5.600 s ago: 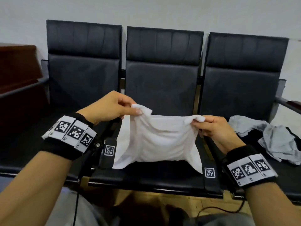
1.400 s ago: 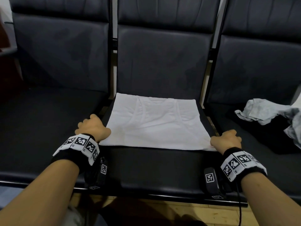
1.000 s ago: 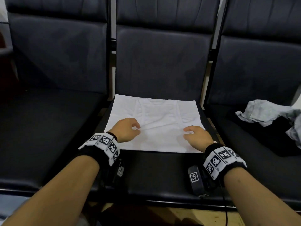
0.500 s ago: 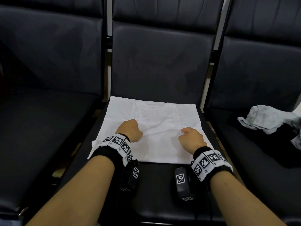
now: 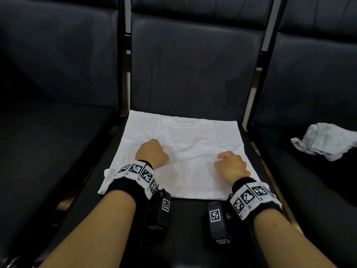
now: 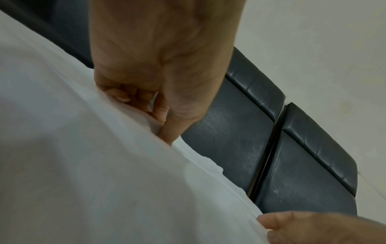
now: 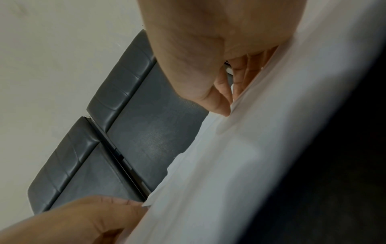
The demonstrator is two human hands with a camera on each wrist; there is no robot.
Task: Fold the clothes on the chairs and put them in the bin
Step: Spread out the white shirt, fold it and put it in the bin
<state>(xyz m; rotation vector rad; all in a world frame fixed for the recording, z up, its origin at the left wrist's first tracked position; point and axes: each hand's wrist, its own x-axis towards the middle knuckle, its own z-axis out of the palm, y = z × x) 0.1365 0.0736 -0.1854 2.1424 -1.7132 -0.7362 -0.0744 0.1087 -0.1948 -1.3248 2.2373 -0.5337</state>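
A white garment (image 5: 189, 136) lies folded flat in a rough square on the seat of the middle black chair (image 5: 185, 221). Both my hands sit on its near half. My left hand (image 5: 151, 153) is left of centre, my right hand (image 5: 229, 163) right of centre, both with curled fingers. In the left wrist view my left hand (image 6: 158, 118) pinches a ridge of the white garment (image 6: 83, 165) between thumb and fingers. In the right wrist view my right hand (image 7: 229, 102) pinches a raised fold of the white garment (image 7: 250, 148). No bin is in view.
A crumpled grey garment (image 5: 326, 140) lies on the right chair's seat (image 5: 309, 190). The left chair's seat (image 5: 48, 151) is bare. Chair backs (image 5: 189, 64) rise just behind the cloth, with narrow gaps and metal frame bars between the seats.
My hands left the garment's near corners, moved inward onto its middle, and curled their fingers onto the fabric. The view has drawn closer to the seat.
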